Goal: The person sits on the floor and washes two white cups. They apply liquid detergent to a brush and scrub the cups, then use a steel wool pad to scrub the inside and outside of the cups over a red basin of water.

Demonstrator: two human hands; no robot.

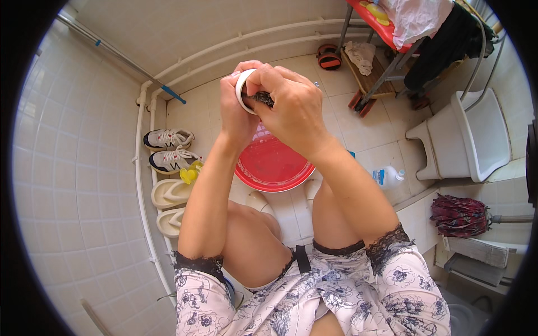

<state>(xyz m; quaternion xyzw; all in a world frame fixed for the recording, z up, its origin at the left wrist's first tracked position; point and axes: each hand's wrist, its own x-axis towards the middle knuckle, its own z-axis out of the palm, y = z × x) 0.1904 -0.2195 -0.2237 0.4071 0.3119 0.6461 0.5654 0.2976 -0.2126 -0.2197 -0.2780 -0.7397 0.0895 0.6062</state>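
Note:
My left hand [235, 113] grips a small round item with a white rim [240, 90] from its left side, lifted above a red basin. My right hand [292, 94] is on the item's other side, its thumb and fingers bent at the opening. Something dark and speckled [264, 98] shows between the right fingers; what it is cannot be told, nor whether it is part of the item. The red basin [275, 164] stands on the tiled floor below both hands, with a little clear liquid and some suds in it. My hands hide its far part.
Sneakers [168, 138] and cream slippers [170, 194] line the left wall beside white pipes [145, 168]. At the right are a plastic bottle [388, 177], a white step stool [433, 147], a mop head [460, 215] and a wheeled metal-framed cart [378, 86] bearing cloths.

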